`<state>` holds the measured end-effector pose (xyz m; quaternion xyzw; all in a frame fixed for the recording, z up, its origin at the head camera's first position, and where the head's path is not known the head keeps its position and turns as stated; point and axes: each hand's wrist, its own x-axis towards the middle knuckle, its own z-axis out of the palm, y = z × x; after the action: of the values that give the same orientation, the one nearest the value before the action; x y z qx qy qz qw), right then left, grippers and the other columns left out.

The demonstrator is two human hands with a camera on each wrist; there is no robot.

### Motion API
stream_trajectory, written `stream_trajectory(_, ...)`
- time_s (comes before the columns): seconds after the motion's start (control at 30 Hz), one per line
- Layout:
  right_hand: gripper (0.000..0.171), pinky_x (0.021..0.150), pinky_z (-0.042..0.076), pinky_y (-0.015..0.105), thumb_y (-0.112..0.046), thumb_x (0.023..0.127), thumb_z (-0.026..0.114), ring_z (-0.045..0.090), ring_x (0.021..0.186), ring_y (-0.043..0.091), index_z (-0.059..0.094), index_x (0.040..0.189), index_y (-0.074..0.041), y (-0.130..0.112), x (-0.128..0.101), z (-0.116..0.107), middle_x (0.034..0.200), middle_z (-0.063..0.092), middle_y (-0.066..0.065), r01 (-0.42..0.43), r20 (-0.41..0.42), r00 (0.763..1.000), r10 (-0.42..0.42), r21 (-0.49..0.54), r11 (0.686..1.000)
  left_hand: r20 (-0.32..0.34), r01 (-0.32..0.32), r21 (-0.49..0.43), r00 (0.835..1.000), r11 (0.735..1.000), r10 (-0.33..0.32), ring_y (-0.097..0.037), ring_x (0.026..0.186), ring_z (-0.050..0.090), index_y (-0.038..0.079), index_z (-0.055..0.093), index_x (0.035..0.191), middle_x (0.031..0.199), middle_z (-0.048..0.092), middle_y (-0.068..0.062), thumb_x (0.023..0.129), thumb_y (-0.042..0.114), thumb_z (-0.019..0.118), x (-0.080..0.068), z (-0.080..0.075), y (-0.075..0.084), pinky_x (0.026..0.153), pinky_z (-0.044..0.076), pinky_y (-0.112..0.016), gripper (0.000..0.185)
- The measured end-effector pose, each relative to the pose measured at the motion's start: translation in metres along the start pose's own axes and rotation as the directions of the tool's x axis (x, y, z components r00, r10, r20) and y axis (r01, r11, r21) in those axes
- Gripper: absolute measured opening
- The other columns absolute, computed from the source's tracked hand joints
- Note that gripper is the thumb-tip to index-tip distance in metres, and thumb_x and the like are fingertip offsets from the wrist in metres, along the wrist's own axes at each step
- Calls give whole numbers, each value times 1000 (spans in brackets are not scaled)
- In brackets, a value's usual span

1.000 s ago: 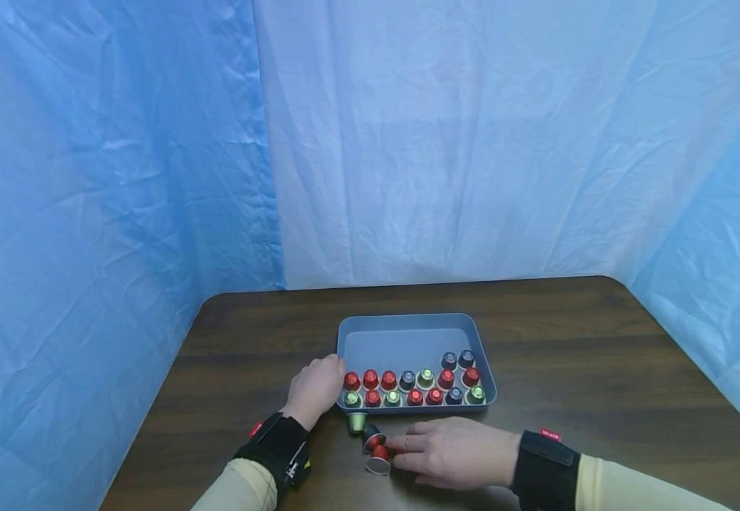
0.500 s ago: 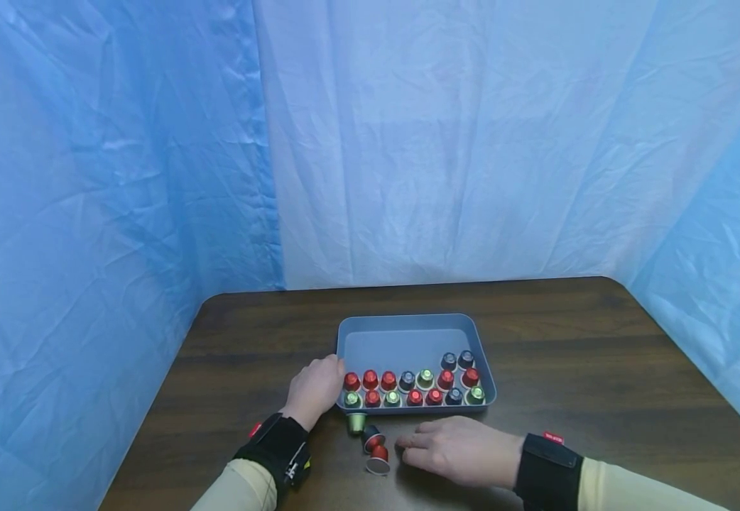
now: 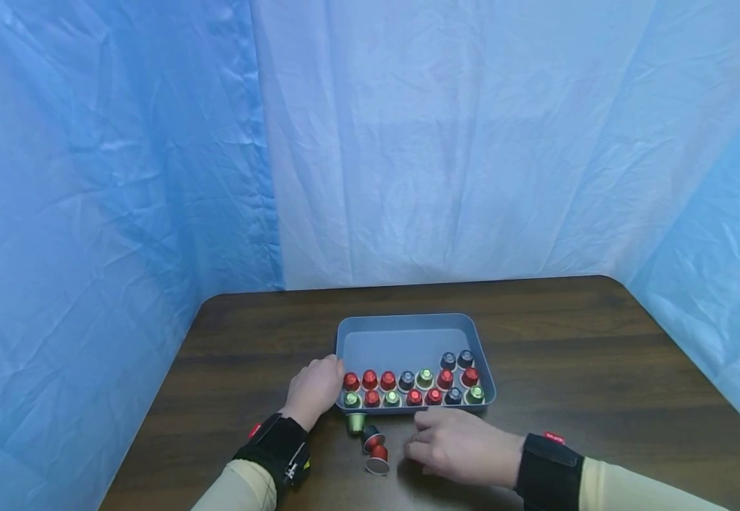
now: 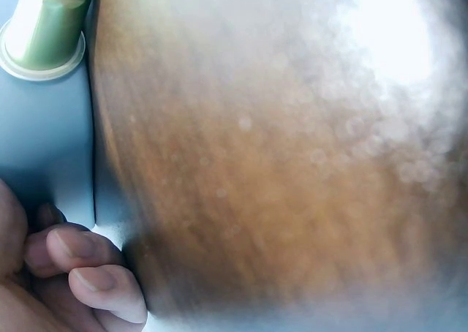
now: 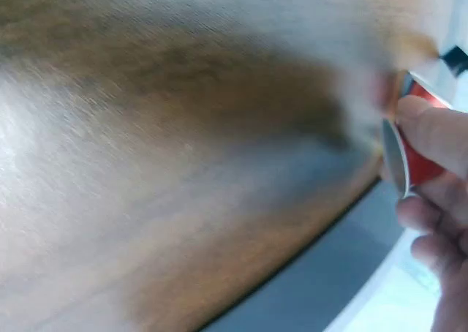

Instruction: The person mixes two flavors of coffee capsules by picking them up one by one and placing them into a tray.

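Observation:
My left hand [image 3: 315, 390] grips the left wall of the blue-grey tray [image 3: 402, 324], with curled fingers [image 4: 102, 281] at its edge in the left wrist view. Two rows of red, green and dark coffee capsules stand in the tray, with two dark ones behind them at the right. In front of it, my right hand [image 3: 459, 446] pinches a red coffee capsule [image 5: 420, 167], its silver lid facing sideways in the right wrist view. The head view hides that capsule behind the fingers. Left of this hand lie a dark capsule [image 3: 370, 431] and a red capsule [image 3: 379, 451].
A green capsule [image 3: 356, 424] sits against the tray's front wall, on the dark wooden table [image 3: 568, 355]. Blue cloth [image 3: 440, 142] hangs behind the table and along both sides.
My right hand has drawn back to the right, away from the loose capsules, and its fingers have curled in. The left hand and the tray stay in place.

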<state>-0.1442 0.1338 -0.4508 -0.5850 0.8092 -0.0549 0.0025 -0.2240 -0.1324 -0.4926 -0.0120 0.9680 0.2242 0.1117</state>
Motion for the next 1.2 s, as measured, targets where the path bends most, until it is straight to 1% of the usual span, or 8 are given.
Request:
stream_trajectory(0.1,27,67,32,5,-34,89,81,47,76,-2,75,111,-21,-1,2,-8,88,69,-17,-34,-47,998,36,49,998,0,4,-2,1000,1000,-4,-18,64,56,7,63,103,74,56,-4,107,35,53,0,-1,0,58,48,-31,30)
stream_trajectory(0.23,26,73,38,2,-27,87,83,54,82,-3,74,110,-18,-1,5,-19,93,72,-14,-65,-73,995,74,117,991,-3,9,1,1000,1000,-9,-19,63,56,7,63,102,73,56,-5,107,35,51,1,-1,0,57,47,-32,31)
stream_trajectory(0.37,25,79,44,4,-20,87,83,60,87,-2,73,109,-17,2,7,-25,96,74,-10,-65,-111,991,80,132,989,-4,9,4,1000,1000,-9,-19,63,55,7,63,101,74,55,-5,108,34,51,2,-1,0,56,46,-32,30)
stream_trajectory(0.47,25,82,46,6,-19,87,83,62,89,-2,71,109,-18,4,7,-27,95,74,-10,-61,-128,989,80,144,988,1,14,-1,1000,1000,-14,-19,63,56,7,63,102,74,55,-5,107,34,51,1,-1,0,57,46,-32,30)
stream_trajectory(0.67,25,85,46,6,-22,87,83,64,92,-4,70,107,-21,7,6,-32,96,73,-12,-84,-115,988,103,163,983,8,7,3,1000,1000,-8,-19,64,56,7,63,104,74,56,-5,107,34,52,-1,-1,1,58,48,-32,30)
stream_trajectory(0.87,23,82,48,8,-22,86,84,63,87,-2,70,104,-18,10,8,-37,93,72,-10,-95,-126,985,114,151,984,1,11,1,1000,1000,-11,-19,63,56,7,63,103,74,56,-5,107,35,52,1,-1,1,57,48,-31,30)
stream_trajectory(1.0,21,76,51,12,-22,88,82,62,82,0,69,103,-16,19,10,-42,90,70,-7,-155,-116,978,172,138,978,-2,6,0,1000,1000,-6,-19,62,56,7,63,103,74,55,-5,107,35,51,1,0,0,57,47,-31,31)
stream_trajectory(1.2,19,68,52,19,-16,89,81,59,76,2,70,103,-13,43,11,-49,87,68,-5,-271,-62,958,282,136,953,2,11,1,1000,1000,-11,-19,63,55,6,63,103,73,55,-5,107,35,51,1,0,0,56,47,-32,31)
